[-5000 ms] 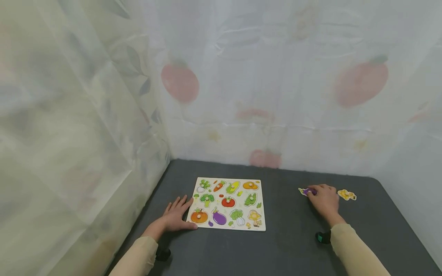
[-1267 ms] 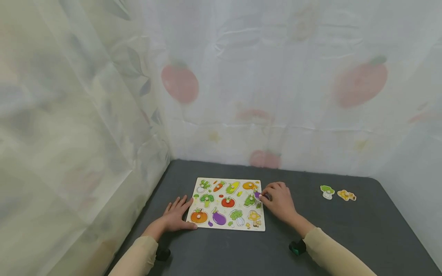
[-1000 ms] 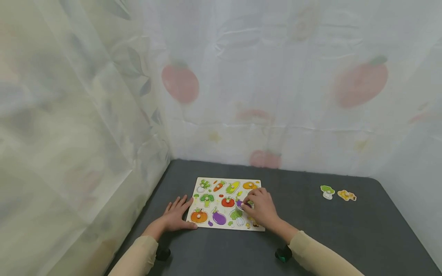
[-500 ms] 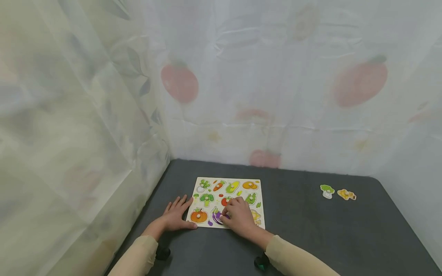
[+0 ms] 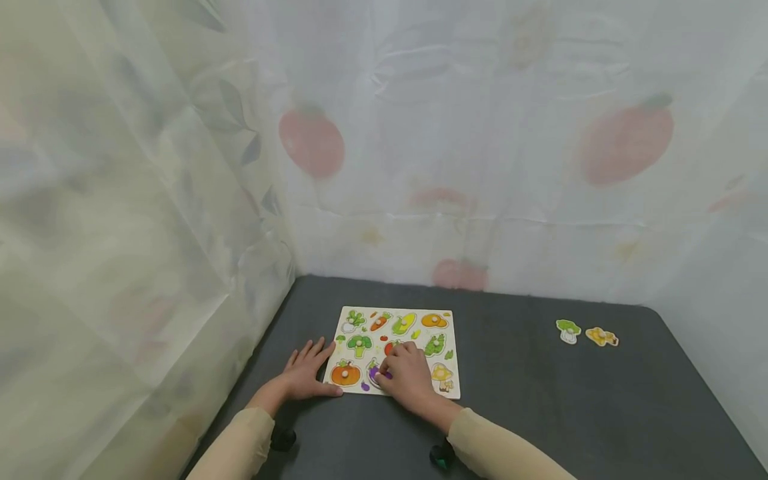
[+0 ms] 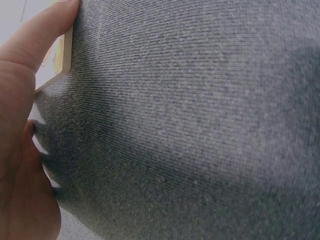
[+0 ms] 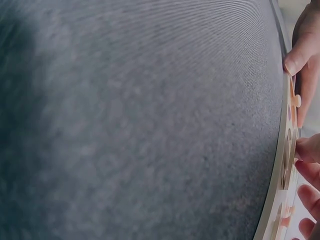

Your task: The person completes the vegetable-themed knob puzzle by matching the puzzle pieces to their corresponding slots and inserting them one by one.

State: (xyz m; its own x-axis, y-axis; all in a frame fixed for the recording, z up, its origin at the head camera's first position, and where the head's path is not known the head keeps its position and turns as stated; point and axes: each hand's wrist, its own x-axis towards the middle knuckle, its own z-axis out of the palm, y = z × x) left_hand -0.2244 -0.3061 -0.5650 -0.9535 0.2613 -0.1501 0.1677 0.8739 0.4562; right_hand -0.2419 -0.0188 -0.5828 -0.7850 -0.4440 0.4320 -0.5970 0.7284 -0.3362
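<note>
A white vegetable puzzle board point(image 5: 453, 393) lies on the dark table. My left hand point(image 5: 305, 373) is spread flat at its left side, thumb along the lower left corner; the left wrist view shows that thumb point(image 6: 45, 32) over the board's edge. My right hand point(image 5: 409, 379) is over the board's lower middle, pinching the purple eggplant piece point(image 5: 373, 374) with thumb and fingertips at the printed eggplant's place. In the right wrist view its fingertips point(image 7: 309, 149) are right at the board's surface. The hand hides the printed bok choy and part of the tomato piece point(image 5: 390, 348).
A bok choy piece point(image 5: 568, 331) and a yellow mushroom piece point(image 5: 601, 337) lie on the table point(image 5: 516, 373) at the right. Knobbed pieces such as the pumpkin point(image 5: 346, 375) and broccoli point(image 5: 359, 345) sit in the board. Patterned curtains point(image 5: 480, 167) stand at the back and left.
My right hand has picked up the eggplant piece from the table's right side and brought it left to the eggplant's place on the board. The left hand has stayed put.
</note>
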